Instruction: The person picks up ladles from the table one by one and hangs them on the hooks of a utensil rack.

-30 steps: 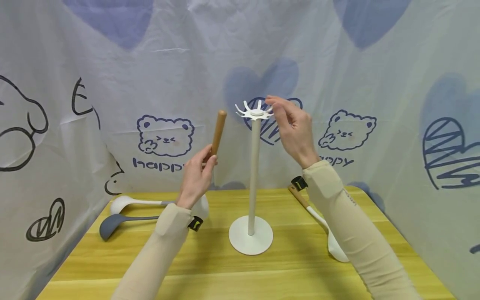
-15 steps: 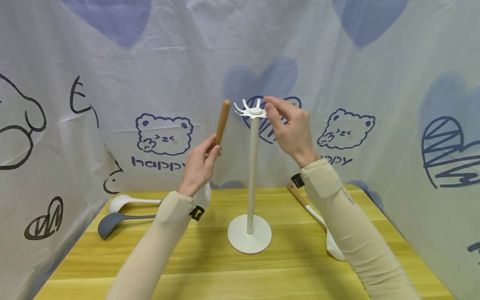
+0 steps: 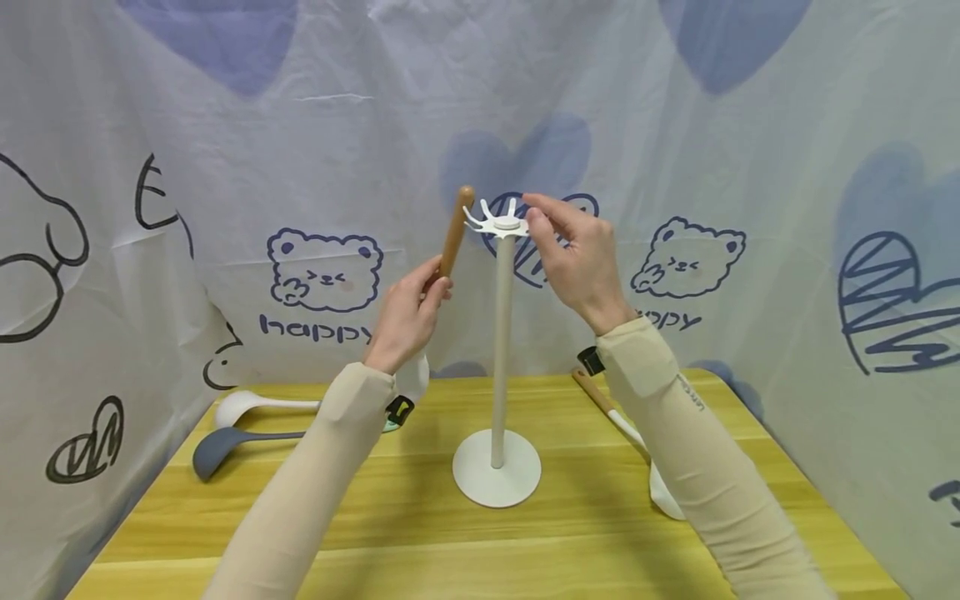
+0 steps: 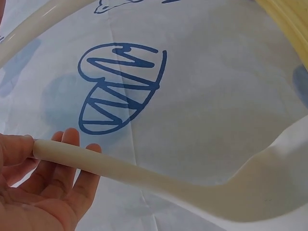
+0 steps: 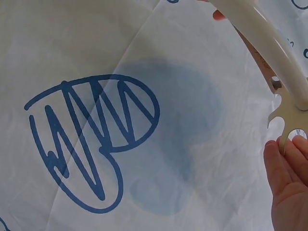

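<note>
- Nearest: left sleeve and right sleeve, both beige, reaching in from the bottom edge. Small black device at each wrist.
- Left hand: grasping the utensil, thumb and fingers where the wooden handle meets the white shaft.
- Utensil is in the air, clear of the table, just left of the stand. Handle end up, leaning slightly right; white head hangs down behind the left wrist. Left wrist view shows the shaft bending into a broad white head.
- Handle end sits right at the left prongs of the hook crown. Can't tell if touching.
- Right hand: pinching a prong on the right side of the hook crown between thumb and fingers; right wrist view confirms.
- Stand: white, upright, round base flat on the table, hook crown on top of the post.
- Table left side: white ladle lying behind grey ladle, handles partly hidden by the left arm.
- Table right side: wooden-handled white utensil lying diagonally, partly behind the right sleeve.
- Farthest: pale cloth backdrop, blue hearts, bear drawings, "happy" lettering.
</note>
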The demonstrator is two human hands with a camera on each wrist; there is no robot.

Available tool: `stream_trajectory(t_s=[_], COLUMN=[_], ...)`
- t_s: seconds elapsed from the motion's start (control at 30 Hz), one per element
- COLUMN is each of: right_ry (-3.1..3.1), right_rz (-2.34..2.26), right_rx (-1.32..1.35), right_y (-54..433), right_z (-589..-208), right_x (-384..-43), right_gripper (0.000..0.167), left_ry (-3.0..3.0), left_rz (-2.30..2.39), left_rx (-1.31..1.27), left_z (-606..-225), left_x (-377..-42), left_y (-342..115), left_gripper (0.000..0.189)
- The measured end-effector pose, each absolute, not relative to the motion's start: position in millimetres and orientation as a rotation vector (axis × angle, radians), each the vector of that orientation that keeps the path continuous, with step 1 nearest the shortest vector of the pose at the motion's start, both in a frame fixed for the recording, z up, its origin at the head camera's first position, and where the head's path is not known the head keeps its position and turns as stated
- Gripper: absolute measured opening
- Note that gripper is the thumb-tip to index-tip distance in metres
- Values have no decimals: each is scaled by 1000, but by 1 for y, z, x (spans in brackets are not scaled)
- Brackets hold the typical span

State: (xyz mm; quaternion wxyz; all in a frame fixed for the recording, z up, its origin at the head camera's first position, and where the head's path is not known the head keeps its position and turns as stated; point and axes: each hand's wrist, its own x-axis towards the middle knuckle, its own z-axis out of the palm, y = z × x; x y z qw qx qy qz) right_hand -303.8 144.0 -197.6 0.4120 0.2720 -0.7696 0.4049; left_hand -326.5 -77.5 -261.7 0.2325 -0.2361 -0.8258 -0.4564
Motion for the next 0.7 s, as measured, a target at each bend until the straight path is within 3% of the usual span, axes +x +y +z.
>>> stream_trajectory(t_s=[0.7], right_ry=[-1928], right_rz=[1000], right_rx=[675], right_y=[144], right_z=[-197], right_x=[-310], right_gripper=[42], left_ry=[-2303], left_rz=[-1280], left_rx=[-667], left_z=[-258], left_x=[-332], left_y=[-70], left_gripper=[29])
